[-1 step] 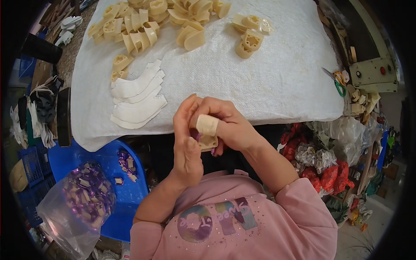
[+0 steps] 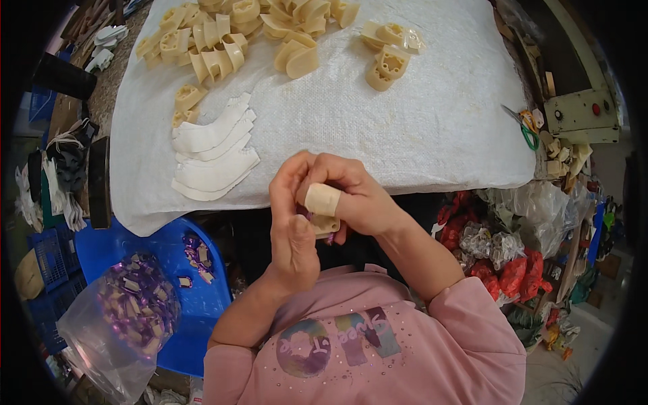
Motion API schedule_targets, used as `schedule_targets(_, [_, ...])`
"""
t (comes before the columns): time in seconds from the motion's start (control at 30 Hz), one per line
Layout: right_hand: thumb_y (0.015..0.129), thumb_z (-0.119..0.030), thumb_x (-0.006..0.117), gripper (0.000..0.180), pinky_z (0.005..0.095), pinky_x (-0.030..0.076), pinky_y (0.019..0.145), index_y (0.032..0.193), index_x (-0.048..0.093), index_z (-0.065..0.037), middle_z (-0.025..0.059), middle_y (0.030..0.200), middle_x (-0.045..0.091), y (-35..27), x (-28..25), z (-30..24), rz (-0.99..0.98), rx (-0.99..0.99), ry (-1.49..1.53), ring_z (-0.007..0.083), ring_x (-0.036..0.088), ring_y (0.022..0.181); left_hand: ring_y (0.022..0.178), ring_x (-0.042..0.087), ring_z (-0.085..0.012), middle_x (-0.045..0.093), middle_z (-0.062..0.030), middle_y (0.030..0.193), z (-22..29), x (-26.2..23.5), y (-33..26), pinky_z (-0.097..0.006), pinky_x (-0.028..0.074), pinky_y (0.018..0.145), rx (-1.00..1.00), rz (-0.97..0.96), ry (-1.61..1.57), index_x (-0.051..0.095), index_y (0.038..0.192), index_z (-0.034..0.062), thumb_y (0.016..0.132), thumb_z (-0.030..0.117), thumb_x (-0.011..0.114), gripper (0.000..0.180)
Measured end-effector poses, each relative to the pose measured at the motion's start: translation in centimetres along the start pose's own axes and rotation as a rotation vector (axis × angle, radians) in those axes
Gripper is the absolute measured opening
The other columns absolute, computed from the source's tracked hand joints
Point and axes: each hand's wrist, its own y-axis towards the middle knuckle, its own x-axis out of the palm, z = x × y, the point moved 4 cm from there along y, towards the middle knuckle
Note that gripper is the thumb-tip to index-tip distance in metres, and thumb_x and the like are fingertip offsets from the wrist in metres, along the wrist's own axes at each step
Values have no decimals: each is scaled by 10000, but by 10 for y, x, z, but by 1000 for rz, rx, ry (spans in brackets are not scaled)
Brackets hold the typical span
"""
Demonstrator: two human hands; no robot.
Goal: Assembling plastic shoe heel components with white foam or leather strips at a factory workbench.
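Note:
Both my hands are together just off the near edge of the cloth-covered table. My left hand (image 2: 291, 233) curls upright around the left side of a small cream plastic shoe heel (image 2: 328, 225) with shiny purple material on it. From the right, my right hand (image 2: 361, 202) grips the same heel, its fingers bent over the top. A beige wrap (image 2: 322, 199) sits around my right thumb. Fingers hide most of the heel. Beyond my hands, curved white sheet pieces (image 2: 214, 169) lie overlapping, with cream heels (image 2: 216, 50) heaped at the far left.
More cream heels (image 2: 391, 64) sit farther right on the white woven cloth (image 2: 432, 128). Green-handled scissors (image 2: 525, 128) lie at its right edge. A blue chair (image 2: 196, 324) at left holds a clear bag of purple-and-cream pieces (image 2: 138, 297). Red bundles (image 2: 516, 273) fill the right side.
My hands and the heel have shifted very slightly toward me, with the grip unchanged. Everything else is still.

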Motion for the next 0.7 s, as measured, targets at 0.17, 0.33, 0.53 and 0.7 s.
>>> schedule_targets(0.17, [926,-207,505,162,215,481,531,963,540,-53,78,1025,521,-4,8,19,58,-140,-63,97,538,682,1003,474,-149,441,-126,1160,3,-1,-2,-284,393,861,-1,89,126,316,1281,-51,971,459,266,598])
schedule_targets(0.33, [961,-219,409,312,335,350,923,1209,500,-52,95,1083,488,-6,20,23,130,-424,-152,221,466,986,893,452,-104,460,-95,1078,7,-9,5,-247,382,784,-13,287,90,351,1251,-31,944,244,329,412])
schedule_targets(0.53, [933,-163,412,347,333,365,892,1248,473,-32,124,1123,474,-7,19,20,116,-524,-259,238,468,1005,877,451,-87,470,-80,1050,5,-4,2,-236,381,788,9,238,68,359,1246,-12,941,187,329,365])
schedule_targets(0.7, [948,-202,394,365,318,386,857,1264,463,-33,128,1066,492,-4,12,19,192,-462,-334,230,496,934,864,504,-112,514,-71,1018,-7,-8,3,-260,422,751,-190,209,-201,328,1315,62,976,343,278,443])
